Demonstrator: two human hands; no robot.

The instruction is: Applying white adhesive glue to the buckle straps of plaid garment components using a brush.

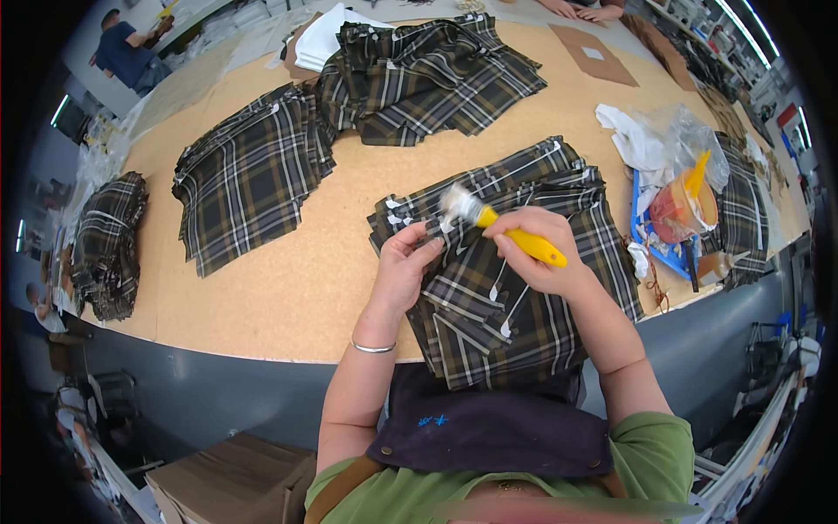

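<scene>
My right hand [540, 245] grips the yellow handle of a flat paintbrush [524, 239]. The brush's pale bristles, blurred, point up and left over a pile of dark plaid fabric pieces [550, 314]. Beside the bristles is my left hand [409, 265], thumb and fingertips drawn close together at the fabric; whether cloth is between them is hard to see. Several small plaid strips [465, 298] lie fanned on the pile below my hands. White dabs or tabs and thin white lines show on the pieces. The pile's near end hangs past the table edge, against my dark apron [491, 432].
On the tan tabletop [262, 308] lie more plaid stacks [249, 183], a heaped one [425, 78] and a folded bundle [108, 245]. At right, a blue tray [668, 259] holds a stained tub [684, 203]; a bottle [713, 267] lies beside it. Another person's hands [579, 10] rest opposite.
</scene>
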